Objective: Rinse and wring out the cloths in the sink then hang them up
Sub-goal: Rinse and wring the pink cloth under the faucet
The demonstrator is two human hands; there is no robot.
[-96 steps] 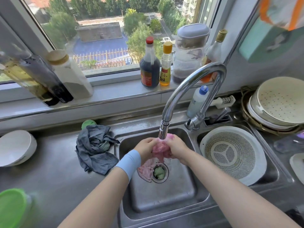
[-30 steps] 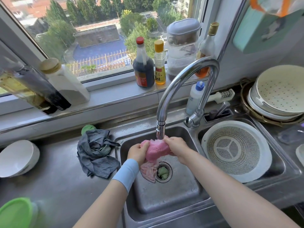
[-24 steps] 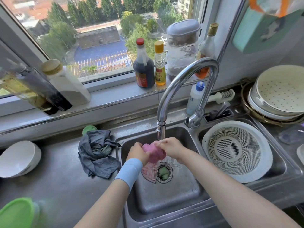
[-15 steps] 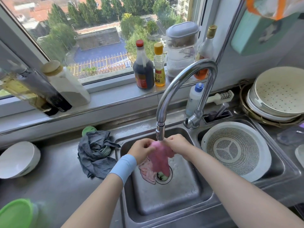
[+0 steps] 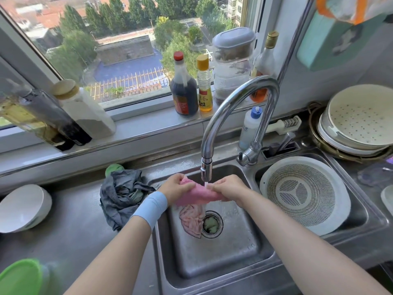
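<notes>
A bright pink cloth (image 5: 196,194) is stretched sideways under the running faucet (image 5: 234,99). My left hand (image 5: 177,186) grips its left end and my right hand (image 5: 228,187) grips its right end, both over the left sink basin (image 5: 212,258). A paler pink cloth (image 5: 191,220) lies crumpled on the basin floor beside the drain (image 5: 211,224). A dark grey cloth (image 5: 121,194) sits bunched on the counter left of the sink, with something green (image 5: 113,167) behind it.
A white colander (image 5: 304,192) fills the right basin. Stacked strainer bowls (image 5: 359,120) stand at the right. Sauce bottles (image 5: 184,86) and a plastic container (image 5: 232,62) line the windowsill. A white bowl (image 5: 22,207) and a green lid (image 5: 21,277) are on the left counter.
The pink cloth was bunched and hanging between my hands; now my hands have moved apart and pulled it out lengthwise under the water stream.
</notes>
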